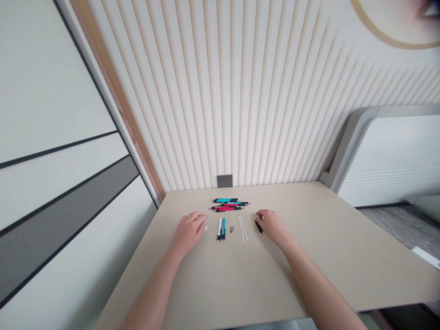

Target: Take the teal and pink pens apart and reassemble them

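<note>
My left hand (pixel 190 231) rests on the table with loosely bent fingers, the fingertips beside a few tiny white pieces (pixel 206 228). My right hand (pixel 272 224) lies at the other side, its fingers slightly apart and partly over small black pen parts (pixel 259 227); I see no firm grip on them. Between the hands lie a white pen barrel (pixel 219 229) and a blue pen barrel (pixel 223 228), both with black ends. Right of them are small grey springs (pixel 231 229) and two thin white refills (pixel 243 228), touching near their far ends.
Behind the parts lies a pile of blue and red pens (pixel 228 205) with black ends. The beige table (pixel 233 279) meets a ribbed wall with a dark socket (pixel 224 181). A white cabinet (pixel 51 197) stands left; a pale headboard (pixel 395 156) is at the right.
</note>
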### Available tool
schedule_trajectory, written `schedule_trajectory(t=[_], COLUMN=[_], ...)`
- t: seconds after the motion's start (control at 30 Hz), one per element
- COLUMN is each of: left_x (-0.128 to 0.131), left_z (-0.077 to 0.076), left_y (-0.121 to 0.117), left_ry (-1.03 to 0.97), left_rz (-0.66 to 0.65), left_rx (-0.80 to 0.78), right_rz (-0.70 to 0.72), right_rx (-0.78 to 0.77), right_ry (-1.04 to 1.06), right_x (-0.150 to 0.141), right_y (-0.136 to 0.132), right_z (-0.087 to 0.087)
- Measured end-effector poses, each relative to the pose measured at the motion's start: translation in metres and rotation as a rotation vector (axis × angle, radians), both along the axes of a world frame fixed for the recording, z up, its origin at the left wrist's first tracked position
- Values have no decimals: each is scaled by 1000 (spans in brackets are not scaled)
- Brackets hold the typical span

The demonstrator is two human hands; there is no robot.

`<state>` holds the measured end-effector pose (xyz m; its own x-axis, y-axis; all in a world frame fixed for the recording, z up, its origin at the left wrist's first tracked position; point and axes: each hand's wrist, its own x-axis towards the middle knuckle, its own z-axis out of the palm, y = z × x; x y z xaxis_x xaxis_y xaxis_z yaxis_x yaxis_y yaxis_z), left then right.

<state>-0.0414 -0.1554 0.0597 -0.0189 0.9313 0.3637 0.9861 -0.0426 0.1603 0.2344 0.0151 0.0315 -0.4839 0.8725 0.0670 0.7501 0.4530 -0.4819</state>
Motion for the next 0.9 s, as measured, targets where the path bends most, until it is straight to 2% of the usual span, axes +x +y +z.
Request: schedule_trajectory(t=[0.17, 0.37, 0.5, 0.63, 0.9], left_x=[-15, -10, -4, -2, 2], left_z=[-1, -3, -5, -10, -20], left_y=[-5, -9, -9, -7, -3], left_ry=[-18, -73, -94, -109, -77], left_rz=[31, -34, -52, -51, 7], left_rx=[-58, -128, -145, -147, -106], right_rz=[9, -12, 106, 239, 275], right_rx=[3, 61, 139, 182, 192], right_ry=[-6, 18, 51, -85, -186], right_x=[1, -1, -13, -34, -61], right_y=[-3, -8, -10, -5, 10], right_z=[4, 8, 9, 15, 20])
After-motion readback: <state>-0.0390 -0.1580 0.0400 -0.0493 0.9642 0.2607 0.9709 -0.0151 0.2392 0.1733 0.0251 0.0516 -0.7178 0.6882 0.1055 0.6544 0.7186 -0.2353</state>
